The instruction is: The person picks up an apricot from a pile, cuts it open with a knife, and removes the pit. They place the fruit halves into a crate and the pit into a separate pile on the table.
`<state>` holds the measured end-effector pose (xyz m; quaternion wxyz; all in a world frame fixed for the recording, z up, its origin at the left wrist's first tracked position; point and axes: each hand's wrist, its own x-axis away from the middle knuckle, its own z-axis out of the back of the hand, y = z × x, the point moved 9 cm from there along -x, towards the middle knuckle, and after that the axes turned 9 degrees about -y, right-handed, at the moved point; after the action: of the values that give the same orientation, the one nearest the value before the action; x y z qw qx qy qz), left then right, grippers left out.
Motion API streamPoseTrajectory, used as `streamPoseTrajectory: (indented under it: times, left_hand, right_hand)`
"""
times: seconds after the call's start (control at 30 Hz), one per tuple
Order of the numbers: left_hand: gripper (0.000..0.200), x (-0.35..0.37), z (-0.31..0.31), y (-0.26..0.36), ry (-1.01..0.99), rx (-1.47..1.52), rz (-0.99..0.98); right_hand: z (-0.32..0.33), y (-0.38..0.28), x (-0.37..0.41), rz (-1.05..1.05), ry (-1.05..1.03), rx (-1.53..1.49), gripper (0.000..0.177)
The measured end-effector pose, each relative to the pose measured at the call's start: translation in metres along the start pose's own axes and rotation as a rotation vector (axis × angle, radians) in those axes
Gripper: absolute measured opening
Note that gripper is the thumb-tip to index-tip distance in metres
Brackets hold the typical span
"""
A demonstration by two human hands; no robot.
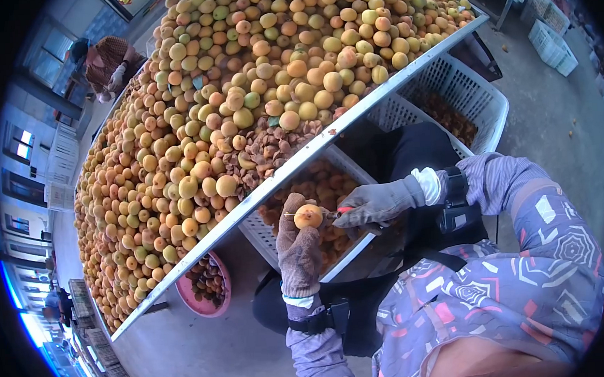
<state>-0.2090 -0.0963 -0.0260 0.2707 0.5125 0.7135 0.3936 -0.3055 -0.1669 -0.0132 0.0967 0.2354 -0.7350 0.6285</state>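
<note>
My left hand point(300, 251), in a brown-grey glove, holds a yellow-orange fruit point(308, 216) between thumb and fingers. To its right, my right hand point(378, 205), in a grey glove, is closed around a small tool with a red handle point(345, 209). A thin line or blade shows across the fruit, too fine to make out fully. Both hands are over a white crate point(260, 240) holding orange fruit pieces, just below the metal edge of the table point(248, 206). Heaped on that table are many whole fruits point(198, 170) and a pile of brown pits or scraps point(262, 149).
A pink basin point(181, 288) with dark scraps stands under the table at the left. At the right are a white crate point(492, 103) of brown scraps and more white crates point(552, 47) on the floor. Another person point(107, 62) is across the table at the upper left.
</note>
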Motion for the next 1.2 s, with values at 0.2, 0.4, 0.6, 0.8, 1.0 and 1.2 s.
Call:
streamPoseTrajectory:
  times: [0.2,0.4,0.6,0.8,1.0,1.2]
  left_hand:
    - [0.068,0.001,-0.001,0.002,0.012,0.049,-0.024]
    - [0.061,0.005,-0.007,0.006,0.027,-0.007,0.026]
    - [0.058,0.006,-0.004,0.003,0.044,0.038,0.046]
    - [0.054,0.006,-0.009,0.012,0.033,-0.109,0.000]
    - [0.048,0.006,-0.009,0.012,0.050,0.028,-0.075]
    - [0.055,0.005,0.002,-0.014,0.099,0.211,0.096]
  right_hand:
    - [0.001,-0.004,0.002,-0.029,-0.039,0.085,0.041]
    - [-0.005,0.007,-0.002,-0.112,-0.054,0.124,0.046]
    - [-0.022,0.003,-0.011,0.132,0.025,0.057,0.050]
    - [-0.012,0.005,-0.010,-0.017,0.027,0.144,0.045]
    - [-0.009,-0.007,-0.011,0.237,0.236,0.281,0.042]
    - [-0.027,0.008,-0.023,0.154,0.261,-0.013,0.036]
